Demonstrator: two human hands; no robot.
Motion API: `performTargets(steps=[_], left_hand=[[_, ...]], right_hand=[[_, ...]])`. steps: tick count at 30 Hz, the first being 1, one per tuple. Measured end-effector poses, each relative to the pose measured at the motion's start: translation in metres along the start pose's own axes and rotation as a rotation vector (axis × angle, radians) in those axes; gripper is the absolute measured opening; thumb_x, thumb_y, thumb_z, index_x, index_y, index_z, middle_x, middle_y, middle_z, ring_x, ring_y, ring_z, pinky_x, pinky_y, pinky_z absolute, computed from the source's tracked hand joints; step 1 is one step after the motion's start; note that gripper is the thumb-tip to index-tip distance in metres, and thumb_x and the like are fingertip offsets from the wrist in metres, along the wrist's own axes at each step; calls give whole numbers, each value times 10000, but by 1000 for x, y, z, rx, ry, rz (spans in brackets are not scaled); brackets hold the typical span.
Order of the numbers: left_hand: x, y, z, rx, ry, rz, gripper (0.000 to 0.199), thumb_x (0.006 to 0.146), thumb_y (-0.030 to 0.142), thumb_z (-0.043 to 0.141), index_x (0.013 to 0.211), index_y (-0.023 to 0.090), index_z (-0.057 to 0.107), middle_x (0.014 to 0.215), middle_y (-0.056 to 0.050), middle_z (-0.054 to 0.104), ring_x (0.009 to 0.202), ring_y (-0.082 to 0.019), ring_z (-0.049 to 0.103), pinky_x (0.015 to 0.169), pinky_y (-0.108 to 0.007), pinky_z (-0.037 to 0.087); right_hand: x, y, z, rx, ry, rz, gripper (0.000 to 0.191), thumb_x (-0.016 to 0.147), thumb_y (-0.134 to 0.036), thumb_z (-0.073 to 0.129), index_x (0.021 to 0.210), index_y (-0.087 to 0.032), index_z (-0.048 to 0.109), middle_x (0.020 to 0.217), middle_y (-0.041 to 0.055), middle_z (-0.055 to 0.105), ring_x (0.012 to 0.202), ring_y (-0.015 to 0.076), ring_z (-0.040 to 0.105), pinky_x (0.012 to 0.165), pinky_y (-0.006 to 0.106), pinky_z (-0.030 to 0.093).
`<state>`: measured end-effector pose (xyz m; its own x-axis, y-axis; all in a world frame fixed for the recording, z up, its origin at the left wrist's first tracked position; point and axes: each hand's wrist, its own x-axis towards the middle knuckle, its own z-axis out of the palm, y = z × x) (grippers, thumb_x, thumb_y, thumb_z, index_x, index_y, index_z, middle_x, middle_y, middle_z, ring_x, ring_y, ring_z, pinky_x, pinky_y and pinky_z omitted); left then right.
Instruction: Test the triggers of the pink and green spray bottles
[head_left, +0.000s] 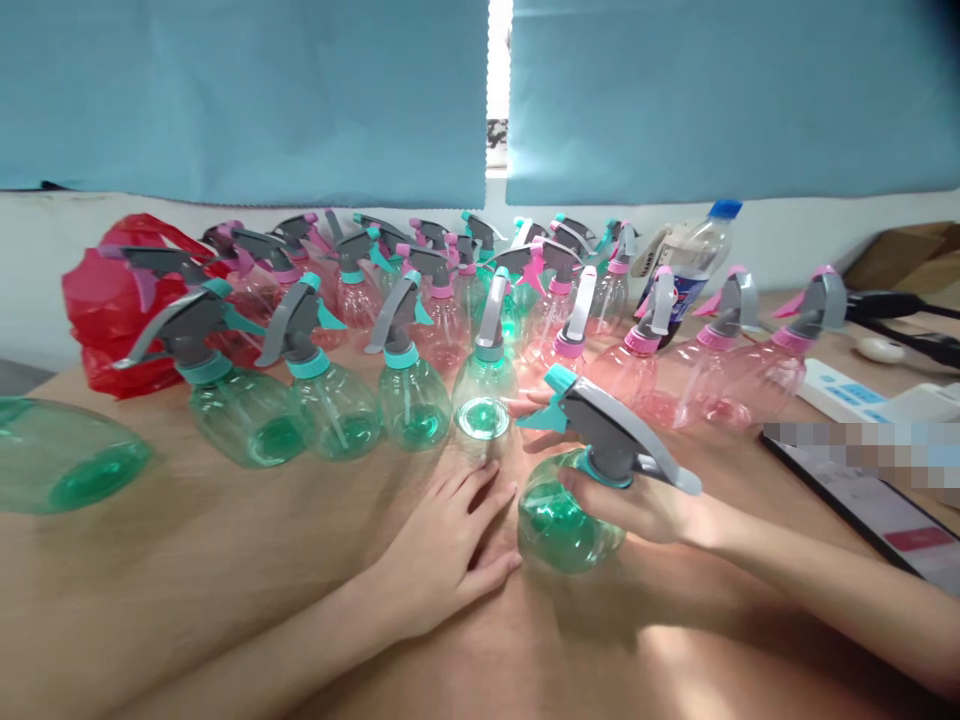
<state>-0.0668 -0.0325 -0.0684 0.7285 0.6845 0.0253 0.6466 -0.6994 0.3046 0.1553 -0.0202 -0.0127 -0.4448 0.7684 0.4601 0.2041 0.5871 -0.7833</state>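
Observation:
A green spray bottle with a turquoise collar and grey trigger head (562, 515) is held by my right hand (626, 500), whose fingers wrap round it below the collar; it tilts to the right. My left hand (450, 540) lies flat on the wooden table (262, 590) just left of that bottle, fingers spread and holding nothing. Behind the hands stands a front row of green spray bottles (416, 405) and, to the right, pink ones (660, 375). More bottles in both colours crowd behind them.
A capless green bottle body (75, 455) sits at the left edge. Behind it is a red plastic bag (124, 330). At the right are a phone (862, 500), a white power strip (840, 390), a mouse (879, 349) and black cables. A drink bottle (697, 255) stands at the back.

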Motion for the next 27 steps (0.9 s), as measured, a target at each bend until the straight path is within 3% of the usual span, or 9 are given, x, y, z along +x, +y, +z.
performTargets(steps=[8, 14, 19, 24, 27], left_hand=[[0, -1, 0, 20, -4, -6, 634, 923, 466, 518, 1458, 158, 374, 1495, -187, 394, 1406, -345, 318, 1120, -555, 315], [-1, -2, 0, 29, -11, -5, 627, 929, 484, 499, 1459, 174, 372, 1498, -175, 393, 1411, -329, 311, 1126, -545, 309], [-1, -1, 0, 17, -18, -2, 634, 924, 486, 509, 1459, 172, 375, 1498, -177, 393, 1405, -334, 319, 1122, -552, 309], [1, 1, -2, -19, -13, -7, 623, 909, 451, 547, 1444, 167, 400, 1497, -175, 397, 1393, -337, 339, 1118, -543, 321], [1, 1, -3, -30, -16, -10, 632, 904, 449, 556, 1449, 175, 391, 1491, -171, 408, 1393, -331, 338, 1113, -537, 329]], right_hand=[[0, -1, 1, -23, 0, -23, 622, 749, -68, 489, 1342, -253, 512, 1218, 89, 665, 885, 225, 713, 751, 377, 616], [3, -7, 0, -32, 4, 10, 522, 768, -111, 494, 1268, -238, 568, 1031, 64, 716, 870, 230, 707, 771, 381, 613], [5, -12, 1, -110, 6, 36, 423, 767, -139, 469, 1147, -230, 633, 778, 35, 700, 667, 217, 685, 626, 361, 608], [7, -14, 2, -119, 30, 15, 530, 747, -110, 470, 1252, -236, 571, 936, 57, 727, 830, 241, 708, 758, 387, 601], [5, -12, 2, -83, 0, 22, 565, 754, -104, 467, 1299, -235, 539, 1005, 66, 728, 828, 234, 715, 720, 368, 613]])
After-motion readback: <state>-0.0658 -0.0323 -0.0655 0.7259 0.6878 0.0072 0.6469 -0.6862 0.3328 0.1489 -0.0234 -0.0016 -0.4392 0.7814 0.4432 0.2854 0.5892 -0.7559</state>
